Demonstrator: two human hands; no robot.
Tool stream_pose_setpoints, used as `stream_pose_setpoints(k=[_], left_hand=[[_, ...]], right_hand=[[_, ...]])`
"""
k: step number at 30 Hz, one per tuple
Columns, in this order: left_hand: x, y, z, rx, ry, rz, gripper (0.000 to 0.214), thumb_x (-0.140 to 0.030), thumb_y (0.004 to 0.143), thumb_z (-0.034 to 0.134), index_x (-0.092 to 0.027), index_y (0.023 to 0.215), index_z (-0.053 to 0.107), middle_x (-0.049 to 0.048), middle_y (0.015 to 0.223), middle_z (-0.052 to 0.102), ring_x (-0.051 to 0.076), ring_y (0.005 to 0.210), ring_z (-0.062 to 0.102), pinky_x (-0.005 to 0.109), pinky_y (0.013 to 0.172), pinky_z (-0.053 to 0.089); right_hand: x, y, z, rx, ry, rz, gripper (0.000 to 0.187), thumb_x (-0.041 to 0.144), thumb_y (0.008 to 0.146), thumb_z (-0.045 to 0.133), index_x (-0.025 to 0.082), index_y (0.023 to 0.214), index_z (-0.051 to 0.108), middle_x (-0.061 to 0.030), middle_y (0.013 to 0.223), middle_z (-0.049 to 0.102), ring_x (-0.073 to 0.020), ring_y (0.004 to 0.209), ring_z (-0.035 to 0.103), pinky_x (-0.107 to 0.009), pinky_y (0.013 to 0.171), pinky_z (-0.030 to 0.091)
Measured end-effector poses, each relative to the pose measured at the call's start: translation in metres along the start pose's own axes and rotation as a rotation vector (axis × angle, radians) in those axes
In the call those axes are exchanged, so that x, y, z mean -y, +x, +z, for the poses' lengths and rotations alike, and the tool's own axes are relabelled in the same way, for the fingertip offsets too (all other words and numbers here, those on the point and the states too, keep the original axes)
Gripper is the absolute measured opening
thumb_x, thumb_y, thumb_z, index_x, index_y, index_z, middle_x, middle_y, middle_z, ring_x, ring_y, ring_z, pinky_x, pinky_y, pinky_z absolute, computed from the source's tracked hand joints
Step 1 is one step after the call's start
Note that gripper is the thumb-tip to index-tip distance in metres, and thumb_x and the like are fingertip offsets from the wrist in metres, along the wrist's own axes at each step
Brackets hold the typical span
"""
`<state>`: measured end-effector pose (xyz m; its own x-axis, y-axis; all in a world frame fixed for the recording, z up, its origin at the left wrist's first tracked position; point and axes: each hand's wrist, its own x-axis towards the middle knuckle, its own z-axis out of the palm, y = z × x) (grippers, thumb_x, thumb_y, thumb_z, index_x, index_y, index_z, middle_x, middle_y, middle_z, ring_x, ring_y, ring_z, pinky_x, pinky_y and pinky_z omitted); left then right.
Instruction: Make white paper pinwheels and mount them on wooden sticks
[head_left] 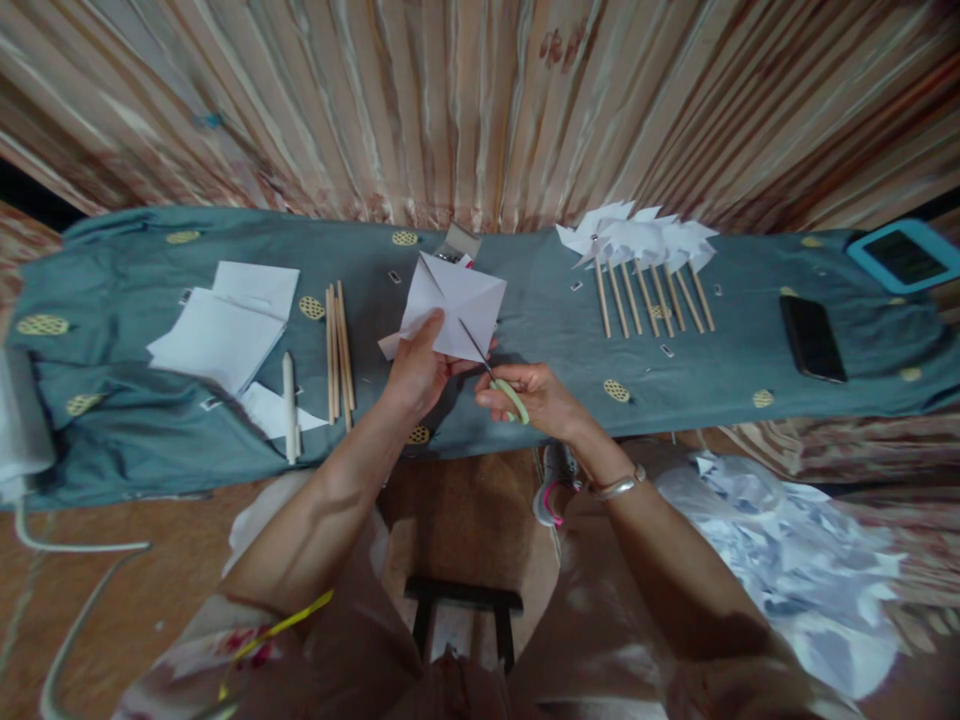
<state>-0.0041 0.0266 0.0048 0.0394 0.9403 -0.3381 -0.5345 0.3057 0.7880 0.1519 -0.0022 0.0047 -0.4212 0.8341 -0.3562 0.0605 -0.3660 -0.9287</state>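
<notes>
- Right hand (529, 395), a silver bangle (621, 484) on its wrist, closed on pale-green-handled metal scissors (513, 400), their blades at the paper's near right corner.
- Left hand (418, 372) pinching a creased square of white paper (474, 298), thumb on top, over the middle of a green cloth-covered surface (525, 300).
- Left of it, slim wooden sticks (331, 350), then loose white sheets (217, 335).
- Farther off, right: a row of white paper pinwheels (637, 240) on sticks.

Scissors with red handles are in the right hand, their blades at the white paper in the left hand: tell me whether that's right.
Not red: the head view shows light green handles on the scissors in the right hand; the rest holds.
</notes>
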Motion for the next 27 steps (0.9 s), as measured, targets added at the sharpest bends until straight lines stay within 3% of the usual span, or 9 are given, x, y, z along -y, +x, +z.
stream_pose_setpoints(k=[18,24,27], left_hand=[[0.0004,-0.0008,-0.0015,0.006,-0.003,0.003,0.030,-0.027,0.098,0.045,-0.015,0.121,0.059,0.0100,0.096,0.076,0.027,0.083,0.075,0.040,0.073,0.062],[0.0011,-0.0008,-0.0030,0.032,0.018,0.003,0.037,-0.033,0.095,0.049,-0.017,0.128,0.056,0.0115,0.103,0.076,0.029,0.097,0.074,0.039,0.076,0.062],[0.0011,-0.0012,-0.0023,0.023,0.016,0.009,0.035,-0.032,0.095,0.049,-0.017,0.127,0.056,0.0107,0.103,0.076,0.028,0.094,0.074,0.040,0.077,0.062]], right_hand=[[-0.0012,0.0013,-0.0010,-0.003,-0.048,-0.020,0.051,0.062,0.054,0.085,0.018,0.069,0.064,0.0061,0.052,0.055,-0.0071,0.048,0.049,-0.022,0.047,0.040],[-0.0028,0.0023,-0.0010,0.003,-0.047,-0.031,0.047,0.057,0.056,0.086,0.018,0.068,0.064,0.0067,0.052,0.054,-0.0067,0.048,0.049,-0.021,0.048,0.041],[-0.0013,0.0013,0.0000,0.009,-0.034,-0.009,0.047,0.056,0.055,0.087,0.018,0.069,0.064,0.0067,0.054,0.055,-0.0063,0.049,0.050,-0.020,0.049,0.042]])
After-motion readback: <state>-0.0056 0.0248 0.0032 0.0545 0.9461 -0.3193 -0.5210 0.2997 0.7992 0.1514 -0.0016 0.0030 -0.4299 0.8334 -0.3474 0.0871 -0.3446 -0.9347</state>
